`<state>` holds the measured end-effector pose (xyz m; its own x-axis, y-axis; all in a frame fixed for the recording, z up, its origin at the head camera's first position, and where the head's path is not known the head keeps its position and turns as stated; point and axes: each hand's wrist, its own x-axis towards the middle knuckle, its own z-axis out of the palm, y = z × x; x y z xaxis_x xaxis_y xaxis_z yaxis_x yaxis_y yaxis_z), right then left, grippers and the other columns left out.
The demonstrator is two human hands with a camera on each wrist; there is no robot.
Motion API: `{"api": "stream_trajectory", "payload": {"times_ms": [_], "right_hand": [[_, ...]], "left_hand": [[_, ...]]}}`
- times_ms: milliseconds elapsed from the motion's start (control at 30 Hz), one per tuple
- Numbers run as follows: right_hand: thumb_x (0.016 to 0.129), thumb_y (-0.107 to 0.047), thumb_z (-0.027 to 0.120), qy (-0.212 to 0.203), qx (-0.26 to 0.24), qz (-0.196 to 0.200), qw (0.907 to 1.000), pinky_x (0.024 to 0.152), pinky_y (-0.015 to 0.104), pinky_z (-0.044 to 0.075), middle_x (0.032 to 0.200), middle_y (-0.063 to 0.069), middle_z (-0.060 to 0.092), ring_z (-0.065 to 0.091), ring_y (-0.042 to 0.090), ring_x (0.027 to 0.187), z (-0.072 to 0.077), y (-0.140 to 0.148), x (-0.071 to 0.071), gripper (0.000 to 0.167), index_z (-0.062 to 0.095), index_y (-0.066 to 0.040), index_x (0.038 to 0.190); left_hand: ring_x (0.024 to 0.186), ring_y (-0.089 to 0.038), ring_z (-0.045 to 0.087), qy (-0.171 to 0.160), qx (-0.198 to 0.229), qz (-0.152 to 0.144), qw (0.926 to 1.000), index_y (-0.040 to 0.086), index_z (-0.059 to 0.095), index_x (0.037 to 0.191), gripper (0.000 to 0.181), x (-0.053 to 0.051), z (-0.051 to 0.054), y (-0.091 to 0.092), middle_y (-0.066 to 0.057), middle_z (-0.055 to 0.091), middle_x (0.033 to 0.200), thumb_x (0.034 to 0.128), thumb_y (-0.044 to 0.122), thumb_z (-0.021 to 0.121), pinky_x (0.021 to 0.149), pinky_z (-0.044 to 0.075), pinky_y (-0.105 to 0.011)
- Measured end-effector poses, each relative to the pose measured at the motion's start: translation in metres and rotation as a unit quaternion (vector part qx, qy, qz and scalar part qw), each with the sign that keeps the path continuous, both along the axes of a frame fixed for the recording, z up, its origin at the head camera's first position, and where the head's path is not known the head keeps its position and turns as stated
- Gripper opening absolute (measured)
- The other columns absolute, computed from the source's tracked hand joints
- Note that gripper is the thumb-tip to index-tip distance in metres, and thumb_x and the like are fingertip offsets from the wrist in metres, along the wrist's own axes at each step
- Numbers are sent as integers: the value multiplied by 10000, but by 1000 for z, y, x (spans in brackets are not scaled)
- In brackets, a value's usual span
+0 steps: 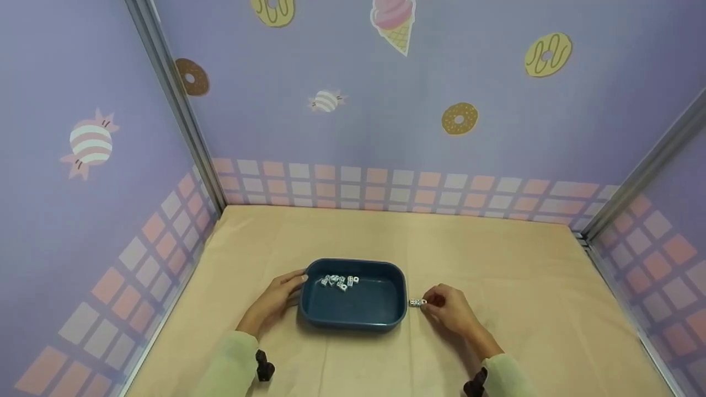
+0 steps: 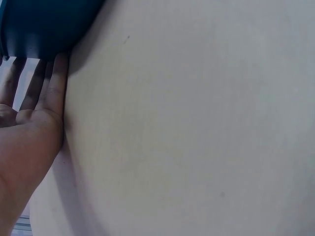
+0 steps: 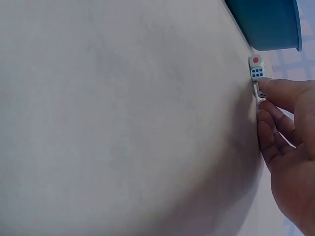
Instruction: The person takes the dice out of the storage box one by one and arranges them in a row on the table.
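Observation:
A dark blue rectangular tray [image 1: 353, 320] sits on the cloth, with several small white dice [image 1: 333, 280] lying loose in its far left part. My left hand [image 1: 278, 295] is at the tray's left side. In the left wrist view, its extended fingers [image 2: 56, 88] touch the outer wall. Just outside the tray's right wall, a short row of dice [image 1: 415, 302] lies on the cloth. My right hand [image 1: 453, 311] pinches a die [image 3: 262, 92] at the near-hand end of this row between thumb and fingers. Its fingers partly hide that die. The die [image 3: 256, 60] closest to the tray shows one red dot.
A beige cloth [image 1: 353, 231] covers the table. Purple panels with printed sweets [image 1: 353, 132] stand behind and on both sides, joined by metal posts [image 1: 179, 105]. Small black devices [image 1: 265, 366] are at both wrists.

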<state>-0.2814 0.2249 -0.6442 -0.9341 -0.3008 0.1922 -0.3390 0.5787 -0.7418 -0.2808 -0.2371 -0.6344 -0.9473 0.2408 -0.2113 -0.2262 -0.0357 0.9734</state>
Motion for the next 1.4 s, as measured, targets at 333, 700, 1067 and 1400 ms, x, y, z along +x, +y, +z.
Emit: {"api": "stream_trajectory", "payload": {"times_ms": [333, 700, 1067, 1400], "right_hand": [[880, 29, 833, 6, -111, -36, 9999, 721, 234, 529, 917, 21, 669, 619, 136, 820, -3, -4, 2, 145, 775, -82, 954], [878, 20, 834, -107, 31, -157, 9998, 734, 251, 530, 912, -2, 654, 614, 138, 823, -9, -5, 3, 163, 774, -102, 968], [876, 1, 836, -252, -255, -139, 9993, 742, 249, 528, 951, 56, 678, 625, 172, 845, -3, -4, 6, 182, 750, -44, 1030], [915, 20, 803, 108, -740, -644, 9951, 803, 297, 571, 961, 77, 702, 668, 232, 908, 33, -20, -1, 191, 734, 30, 1092]], "left_hand": [[1457, -312, 507, 54, 91, -106, 9999, 68, 461, 1602, 618, 1, -1, -4, -161, 506, 1594, 1086, 367, 625, 1100, 512, -407], [1467, -327, 494, 10, 55, -60, 10000, 64, 465, 1598, 612, 3, -1, -2, -169, 492, 1603, 1086, 357, 628, 1107, 506, -419], [1455, -316, 510, 28, -2, -20, 10000, 71, 482, 1588, 600, 2, -1, -2, -155, 521, 1582, 1082, 354, 637, 1104, 509, -422], [1435, -315, 533, 40, 7, -116, 9999, 77, 458, 1604, 622, 1, 1, -1, -164, 504, 1595, 1086, 377, 624, 1110, 503, -409]]}}
